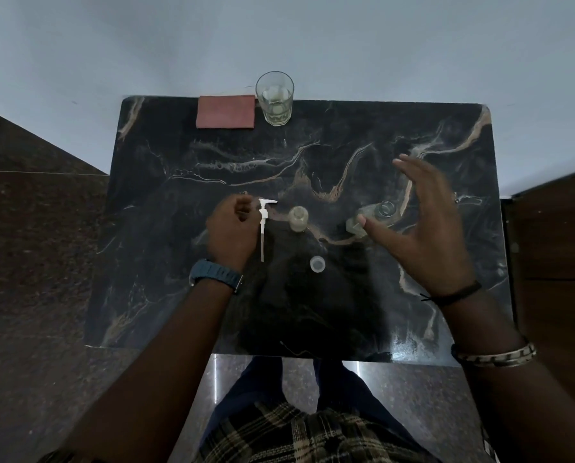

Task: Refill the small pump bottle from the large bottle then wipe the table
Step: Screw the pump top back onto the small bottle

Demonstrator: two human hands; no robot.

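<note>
- The white pump with its long tube is lying on the dark surface, and it is pinched near the top by the curled fingers of the left hand.
- The small pump bottle is standing open just beside the pump, in the middle of the surface.
- The large bottle is standing open a little to the right, and a small round cap is lying nearer the person.
- The right hand is spread wide, fingers released, with nothing held; it is poised around the large bottle, and the thumb is close to it.
- The large bottle could be knocked over if it is bumped by the thumb, because no cap is on it.
- Liquid could be spilled beside the small bottle, because its mouth is narrow.
- The small bottle could be tipped if the pump is swung into it.
- A glass and a folded pink cloth are set at the far edge, well apart from the hands.
</note>
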